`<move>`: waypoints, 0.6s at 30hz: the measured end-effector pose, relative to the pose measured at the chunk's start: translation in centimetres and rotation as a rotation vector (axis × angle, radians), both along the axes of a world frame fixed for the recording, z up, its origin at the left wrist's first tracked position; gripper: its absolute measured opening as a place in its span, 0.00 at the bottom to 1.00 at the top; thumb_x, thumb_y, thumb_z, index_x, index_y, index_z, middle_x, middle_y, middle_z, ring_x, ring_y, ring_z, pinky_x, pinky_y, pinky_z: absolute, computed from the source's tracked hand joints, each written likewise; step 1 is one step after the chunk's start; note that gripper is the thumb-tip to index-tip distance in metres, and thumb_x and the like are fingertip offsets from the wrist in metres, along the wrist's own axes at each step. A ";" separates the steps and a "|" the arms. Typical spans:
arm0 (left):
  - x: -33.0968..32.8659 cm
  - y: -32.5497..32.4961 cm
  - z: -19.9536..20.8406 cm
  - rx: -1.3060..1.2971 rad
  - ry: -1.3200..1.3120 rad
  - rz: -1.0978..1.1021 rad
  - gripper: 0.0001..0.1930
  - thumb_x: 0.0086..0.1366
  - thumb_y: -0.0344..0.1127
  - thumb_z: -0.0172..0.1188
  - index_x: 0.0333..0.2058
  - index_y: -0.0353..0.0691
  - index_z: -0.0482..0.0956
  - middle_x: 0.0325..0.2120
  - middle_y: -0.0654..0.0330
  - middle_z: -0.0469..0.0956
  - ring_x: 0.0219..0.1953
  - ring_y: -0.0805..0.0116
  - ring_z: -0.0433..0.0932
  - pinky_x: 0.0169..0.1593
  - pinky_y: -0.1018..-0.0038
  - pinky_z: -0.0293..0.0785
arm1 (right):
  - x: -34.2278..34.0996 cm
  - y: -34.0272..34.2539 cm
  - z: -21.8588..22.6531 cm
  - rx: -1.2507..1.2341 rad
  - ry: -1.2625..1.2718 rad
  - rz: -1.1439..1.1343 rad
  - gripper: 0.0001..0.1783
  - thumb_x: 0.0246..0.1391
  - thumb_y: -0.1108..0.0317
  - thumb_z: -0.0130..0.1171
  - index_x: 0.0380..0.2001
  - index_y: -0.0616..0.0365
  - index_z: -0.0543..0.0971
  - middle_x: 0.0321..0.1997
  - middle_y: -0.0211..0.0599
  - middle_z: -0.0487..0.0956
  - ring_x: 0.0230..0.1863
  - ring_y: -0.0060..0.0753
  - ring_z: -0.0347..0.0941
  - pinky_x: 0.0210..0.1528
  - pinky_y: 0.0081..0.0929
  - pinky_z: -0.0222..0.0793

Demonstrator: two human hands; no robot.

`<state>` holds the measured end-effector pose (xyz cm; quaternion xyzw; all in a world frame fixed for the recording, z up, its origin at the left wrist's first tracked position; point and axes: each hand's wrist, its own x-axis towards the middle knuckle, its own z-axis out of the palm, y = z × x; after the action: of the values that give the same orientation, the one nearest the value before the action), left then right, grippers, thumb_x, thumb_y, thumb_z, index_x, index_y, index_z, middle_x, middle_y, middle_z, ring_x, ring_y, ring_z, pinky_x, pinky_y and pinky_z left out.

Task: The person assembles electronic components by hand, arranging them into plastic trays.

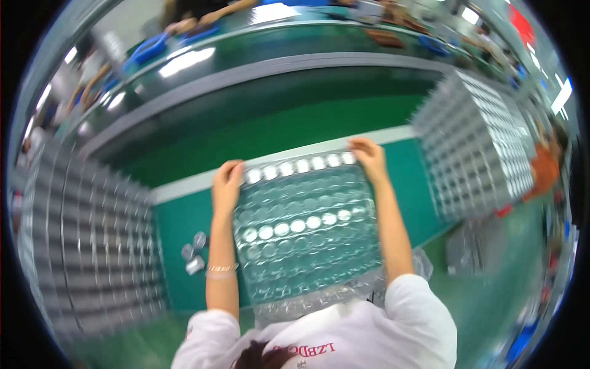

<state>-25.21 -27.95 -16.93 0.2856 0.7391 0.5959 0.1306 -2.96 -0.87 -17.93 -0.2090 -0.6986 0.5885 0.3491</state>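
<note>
A clear plastic tray (301,252) with rows of round pockets stretches between my hands over the green tabletop. My left hand (227,178) grips its far left corner, fingers closed on the edge. At the far right corner, my right hand (367,155) pinches the edge in the same way. The far row and one middle row look bright white; whether those pockets hold discs or only reflect light I cannot tell. The tray's near edge lies close to my shirt, beside crumpled clear plastic (356,284). Left of my left forearm sit several small round clear or silvery pieces (193,252).
Tall stacks of pocketed trays stand at the left (98,240) and right (470,138) of the green table (178,227). Beyond its pale edge runs a green surface (295,120) with a grey rail. A greyish box (473,249) is at the lower right. Other people work across the far bench.
</note>
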 end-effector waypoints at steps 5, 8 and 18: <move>-0.7 -1.1 -0.6 0.079 -0.047 0.042 0.10 0.58 0.35 0.54 0.31 0.34 0.76 0.26 0.63 0.76 0.32 0.76 0.72 0.37 0.80 0.66 | -1.1 -0.4 -0.5 0.023 -0.033 0.005 0.12 0.45 0.80 0.51 0.37 0.64 0.74 0.36 0.34 0.75 0.40 0.24 0.71 0.45 0.20 0.64; -0.7 -1.3 -0.5 0.072 -0.014 0.071 0.10 0.57 0.35 0.54 0.31 0.34 0.76 0.27 0.61 0.77 0.32 0.75 0.73 0.37 0.79 0.67 | -1.1 -0.4 -0.7 0.042 -0.046 -0.003 0.13 0.45 0.80 0.50 0.37 0.65 0.74 0.36 0.35 0.75 0.40 0.24 0.70 0.45 0.19 0.64; -0.9 -1.4 -0.5 0.102 -0.023 0.159 0.10 0.53 0.38 0.55 0.28 0.37 0.76 0.25 0.55 0.77 0.29 0.63 0.77 0.34 0.73 0.70 | -1.6 1.2 -2.2 0.036 -0.046 0.004 0.12 0.47 0.77 0.49 0.38 0.65 0.74 0.37 0.36 0.75 0.40 0.26 0.70 0.45 0.20 0.63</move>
<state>-26.10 -29.38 -17.48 0.2255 0.7265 0.6445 0.0769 -4.57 0.36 -20.15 -0.2149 -0.7174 0.5716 0.3354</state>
